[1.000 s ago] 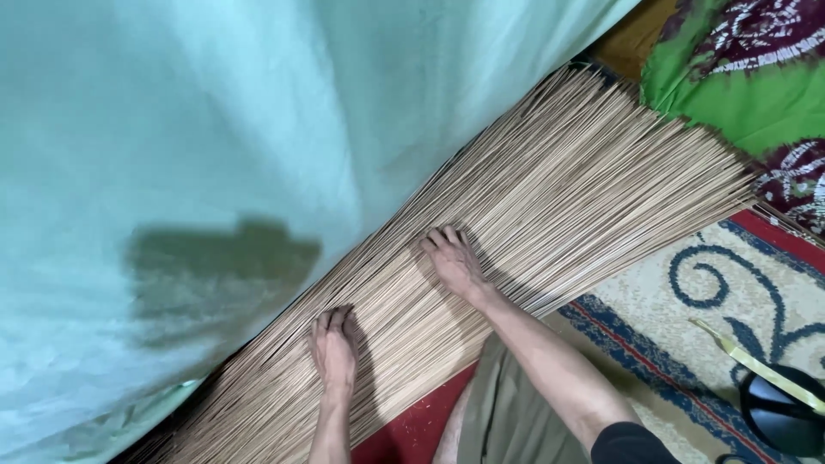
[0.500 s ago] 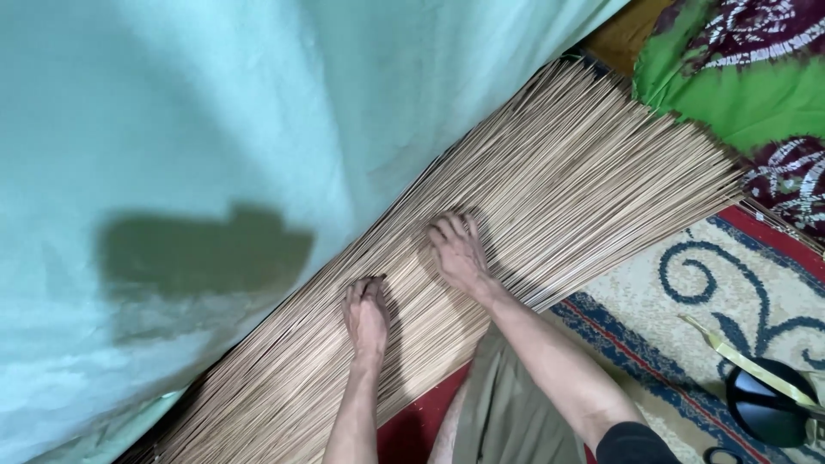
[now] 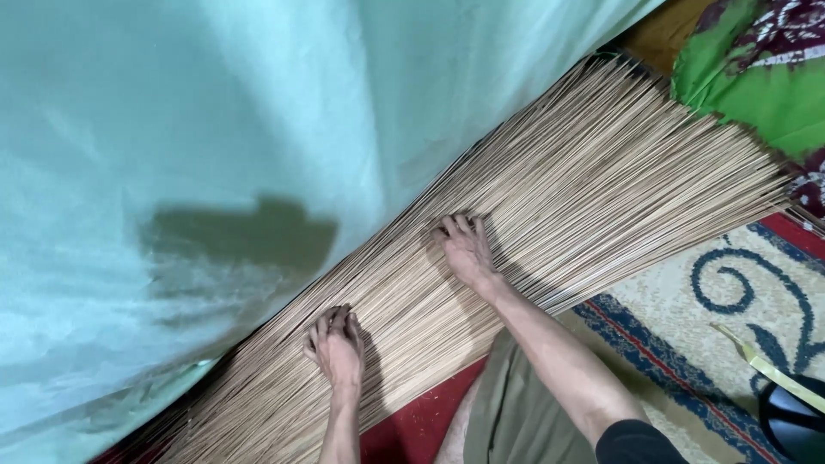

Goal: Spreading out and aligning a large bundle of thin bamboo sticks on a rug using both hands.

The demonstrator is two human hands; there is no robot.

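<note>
**Both palms flat on the stick bed**

At nine o'clock we see a pale green sheet (image 3: 215,172) draped over the thin sticks (image 3: 601,172). Our left hand (image 3: 337,348) presses them at six o'clock, fingers curled, gripping nothing. Our right hand (image 3: 466,249) lies flat at centre, fingers spread, holding nothing. A patterned rug (image 3: 687,309) spreads at four o'clock, green cloth (image 3: 756,86) at two.

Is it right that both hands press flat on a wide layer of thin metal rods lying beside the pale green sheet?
Not quite. The head view shows both hands, left hand and right hand, on thin tan sticks, not metal rods, beside the pale green sheet.
</note>
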